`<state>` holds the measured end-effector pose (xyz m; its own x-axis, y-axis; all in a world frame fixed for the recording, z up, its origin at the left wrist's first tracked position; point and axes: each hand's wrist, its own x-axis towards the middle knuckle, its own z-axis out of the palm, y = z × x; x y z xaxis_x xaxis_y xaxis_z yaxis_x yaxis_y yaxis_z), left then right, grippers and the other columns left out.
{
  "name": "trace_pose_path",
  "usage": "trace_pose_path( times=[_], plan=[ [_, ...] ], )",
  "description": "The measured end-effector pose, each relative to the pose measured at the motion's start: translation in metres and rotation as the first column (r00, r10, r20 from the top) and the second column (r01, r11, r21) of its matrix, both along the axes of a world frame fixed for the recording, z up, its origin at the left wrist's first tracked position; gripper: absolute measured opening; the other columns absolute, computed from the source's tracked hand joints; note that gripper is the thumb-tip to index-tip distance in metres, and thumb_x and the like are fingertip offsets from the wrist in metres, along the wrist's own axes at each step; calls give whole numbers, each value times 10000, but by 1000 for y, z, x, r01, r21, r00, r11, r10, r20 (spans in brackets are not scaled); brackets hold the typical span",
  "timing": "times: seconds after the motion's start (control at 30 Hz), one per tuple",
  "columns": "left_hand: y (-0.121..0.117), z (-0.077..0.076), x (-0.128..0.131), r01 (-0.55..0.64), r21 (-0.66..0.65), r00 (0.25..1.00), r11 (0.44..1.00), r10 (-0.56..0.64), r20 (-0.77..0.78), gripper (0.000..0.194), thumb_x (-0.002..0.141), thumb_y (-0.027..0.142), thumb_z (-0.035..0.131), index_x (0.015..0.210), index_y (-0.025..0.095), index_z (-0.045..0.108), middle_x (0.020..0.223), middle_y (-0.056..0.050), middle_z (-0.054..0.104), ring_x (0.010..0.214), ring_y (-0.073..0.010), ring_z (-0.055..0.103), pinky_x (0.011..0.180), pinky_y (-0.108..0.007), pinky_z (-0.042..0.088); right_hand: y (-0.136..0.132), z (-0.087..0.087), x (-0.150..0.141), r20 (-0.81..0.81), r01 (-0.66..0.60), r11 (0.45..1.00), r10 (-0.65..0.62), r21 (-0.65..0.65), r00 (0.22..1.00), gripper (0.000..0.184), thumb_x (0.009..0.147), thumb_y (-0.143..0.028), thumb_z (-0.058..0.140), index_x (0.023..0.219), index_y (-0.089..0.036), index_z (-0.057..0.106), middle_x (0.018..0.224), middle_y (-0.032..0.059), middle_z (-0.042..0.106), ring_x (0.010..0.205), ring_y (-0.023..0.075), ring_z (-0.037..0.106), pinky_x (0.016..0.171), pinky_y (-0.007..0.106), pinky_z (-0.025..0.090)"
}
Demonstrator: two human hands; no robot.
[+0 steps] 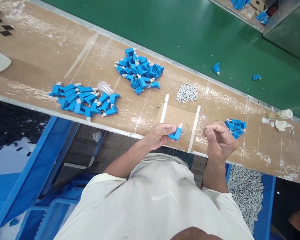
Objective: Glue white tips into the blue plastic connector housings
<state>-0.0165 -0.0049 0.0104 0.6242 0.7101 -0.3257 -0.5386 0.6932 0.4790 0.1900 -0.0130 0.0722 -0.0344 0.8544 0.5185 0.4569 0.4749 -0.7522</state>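
My left hand is closed around a small blue plastic connector with a white tip, held over the front edge of the brown work surface. My right hand pinches a thin wooden stick that points left toward the connector's tip. The two hands are a short gap apart, above a cardboard patch framed by two white strips.
Two heaps of blue connectors lie at left and centre, a small stack beside my right hand. A pile of small grey metal parts lies behind. A green conveyor belt runs beyond, a small bottle at right.
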Motion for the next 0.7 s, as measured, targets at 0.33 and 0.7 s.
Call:
trace_pose_path(
  times=[0.33, 0.7],
  plan=[
    [8, -20, -14, -71, -64, 997, 995, 71, -4, 315, 780, 315, 869, 918, 54, 759, 836, -118, 760, 654, -121, 703, 596, -169, 550, 6, -41, 14, 310, -45, 975, 113, -217, 944, 220, 1005, -327, 588, 1122, -261, 761, 906, 54, 725, 788, 211, 658, 697, 367, 552],
    [-1, -21, -10, -91, -73, 995, 993, 89, -35, 464, 620, 503, 960, 772, 108, 769, 648, -62, 695, 586, -117, 642, 569, -196, 506, 269, -42, 63, 713, 484, 866, -262, -124, 651, 418, 907, -268, 653, 1309, -157, 627, 1281, 200, 599, 1155, 354, 586, 979, 520, 504]
  ],
)
